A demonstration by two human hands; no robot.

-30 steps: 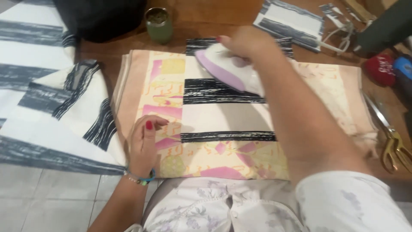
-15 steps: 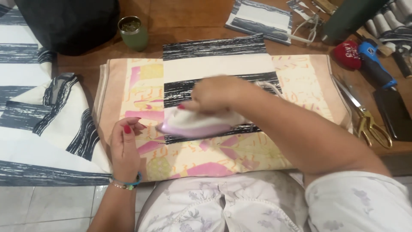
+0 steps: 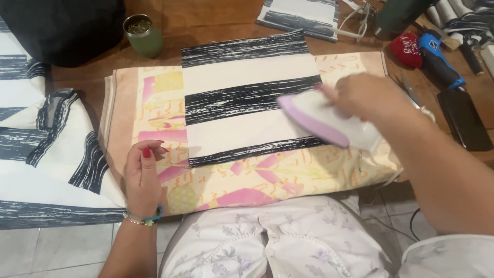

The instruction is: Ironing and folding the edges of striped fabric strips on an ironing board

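A white and lilac iron (image 3: 329,121) rests on a white fabric piece with black brushed stripes (image 3: 247,98). My right hand (image 3: 365,95) grips the iron's handle at the piece's right edge. The striped piece lies on a folded cloth pad (image 3: 154,103) printed in peach, yellow and pink. My left hand (image 3: 143,172) presses flat on the pad at the striped piece's lower left corner, fingertips touching its edge.
More striped fabric (image 3: 46,154) hangs off the table's left. A green cup (image 3: 145,33) stands at the back, a dark bag (image 3: 62,28) beside it. At the right are a red pincushion (image 3: 406,50), a blue tool (image 3: 440,62), a black phone (image 3: 463,121) and another folded striped piece (image 3: 303,13).
My right hand has slid the iron from the striped piece's left middle over to its right edge. My left hand stays pressed on the pad.
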